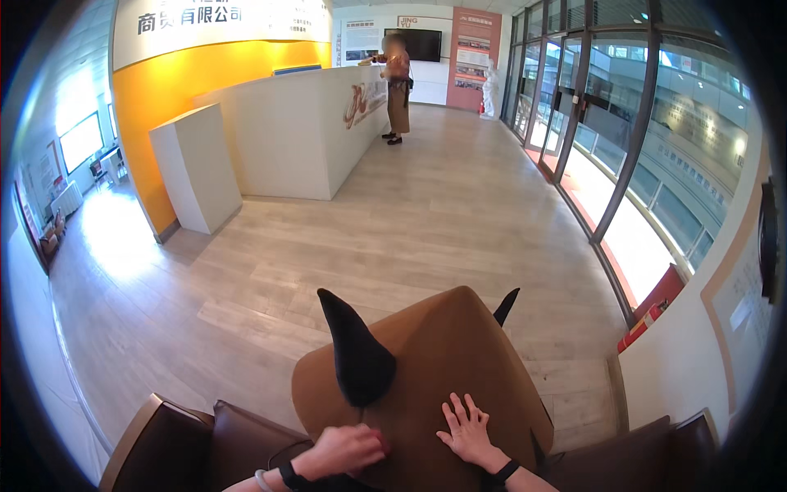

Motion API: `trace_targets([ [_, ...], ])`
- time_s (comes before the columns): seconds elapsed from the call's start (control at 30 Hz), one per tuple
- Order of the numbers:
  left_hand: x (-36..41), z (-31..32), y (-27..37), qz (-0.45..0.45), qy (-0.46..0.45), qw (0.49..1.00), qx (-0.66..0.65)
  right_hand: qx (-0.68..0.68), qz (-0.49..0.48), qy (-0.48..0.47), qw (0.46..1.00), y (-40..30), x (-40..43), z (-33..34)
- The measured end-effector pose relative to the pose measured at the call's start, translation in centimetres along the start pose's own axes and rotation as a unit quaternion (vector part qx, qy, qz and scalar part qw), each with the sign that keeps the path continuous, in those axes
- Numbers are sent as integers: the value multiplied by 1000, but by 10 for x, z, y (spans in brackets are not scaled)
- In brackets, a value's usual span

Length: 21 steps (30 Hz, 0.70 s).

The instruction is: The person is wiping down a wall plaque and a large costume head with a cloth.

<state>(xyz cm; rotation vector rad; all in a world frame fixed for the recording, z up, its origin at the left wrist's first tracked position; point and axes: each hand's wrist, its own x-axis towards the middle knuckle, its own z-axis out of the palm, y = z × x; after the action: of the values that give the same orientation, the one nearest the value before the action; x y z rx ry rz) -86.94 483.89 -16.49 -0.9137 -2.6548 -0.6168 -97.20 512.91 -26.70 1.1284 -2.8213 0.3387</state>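
In front of me, between dark leather seats, stands a large brown upholstered piece (442, 350), apparently an animal-shaped seat. A black horn-shaped part (359, 363) rises from its left side. Another black pointed part (507, 305) shows at its far right edge. My left hand (341, 452) is closed around a small red item (381, 440), perhaps a cloth, against the brown cover; most of it is hidden by the fingers. My right hand (465, 430) rests on the cover with its fingers apart and holds nothing.
Dark leather seats (258, 430) flank the brown piece on both sides. Ahead, a person (396, 86) stands at a white reception counter (276, 141), beside a white pedestal (197, 166). A fire extinguisher (642, 326) stands on the right, near glass doors (572, 111).
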Motion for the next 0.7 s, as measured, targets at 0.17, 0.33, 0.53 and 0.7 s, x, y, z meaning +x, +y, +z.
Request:
trace_targets([
  [0.17, 17, -27, -57, -307, 262, 907, -117, -21, 8, -6, 1000, -2, 11, -3],
  [0.33, 82, -57, -78, -219, 352, 910, -22, -11, 10, 3, 1000, -1, 15, 0],
  [0.53, 124, -20, -107, 25, 183, 972, 147, -10, 10, 24, 1000, -2, 11, -1],
  [0.7, 59, 60, -126, 128, -39, 958, 255, -20, 2, 25, 999, -1, 9, 4],
])
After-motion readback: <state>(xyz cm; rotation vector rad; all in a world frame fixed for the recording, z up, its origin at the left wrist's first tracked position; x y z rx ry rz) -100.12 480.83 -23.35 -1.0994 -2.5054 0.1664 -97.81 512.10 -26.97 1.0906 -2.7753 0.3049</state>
